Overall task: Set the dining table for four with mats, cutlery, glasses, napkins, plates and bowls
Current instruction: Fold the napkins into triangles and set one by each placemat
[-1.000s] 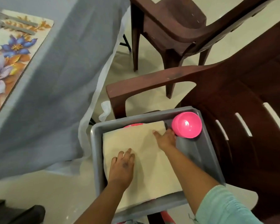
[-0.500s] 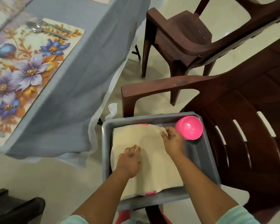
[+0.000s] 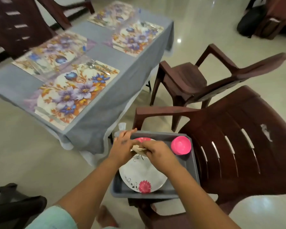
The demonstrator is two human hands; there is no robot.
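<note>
Both hands, left hand (image 3: 122, 147) and right hand (image 3: 155, 150), have fingers curled pinching a thin stack of napkins (image 3: 137, 149) above the near tray (image 3: 194, 164), looks light, floppy stuff, so probably pinch the folded edge.

Soft, even indoor light, a small bright glare spot on the glossy floor (image 3: 179, 40) at far centre, motion blur smeared the far mats (image 3: 104, 17), wide-angle bending curved the edges, shadows were faint.

Far mats (image 3: 111, 15) blurred — napkins (image 3: 138, 149) mostly hidden.
</note>
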